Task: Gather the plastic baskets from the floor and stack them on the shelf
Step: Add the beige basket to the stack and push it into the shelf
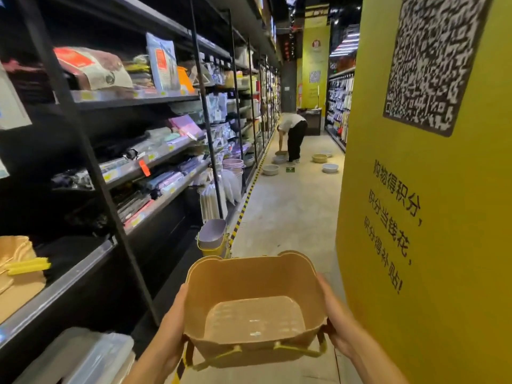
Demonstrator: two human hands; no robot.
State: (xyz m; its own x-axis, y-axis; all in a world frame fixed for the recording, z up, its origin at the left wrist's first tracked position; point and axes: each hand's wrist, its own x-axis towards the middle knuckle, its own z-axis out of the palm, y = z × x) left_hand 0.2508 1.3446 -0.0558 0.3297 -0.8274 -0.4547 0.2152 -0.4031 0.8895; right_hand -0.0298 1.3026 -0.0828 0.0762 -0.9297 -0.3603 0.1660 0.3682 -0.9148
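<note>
Along the left side of the aisle runs a dark shelf [133, 101] packed with goods, with a lilac basket [212, 234] on the floor at its foot. Nearer, the left hand [173, 322] and right hand [336, 320] clasp opposite sides of a tan plastic basket [253, 309], held upright and empty. Far ahead, more baskets [320, 157] lie on the floor around a bending person [293, 134]; a yellow pillar [429, 217] stands right.

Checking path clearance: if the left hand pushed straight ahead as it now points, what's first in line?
Probably the lilac basket nested in a yellow one on the floor by the shelf base. The left hand grips the tan basket and points up the aisle; depth is unclear.
</note>
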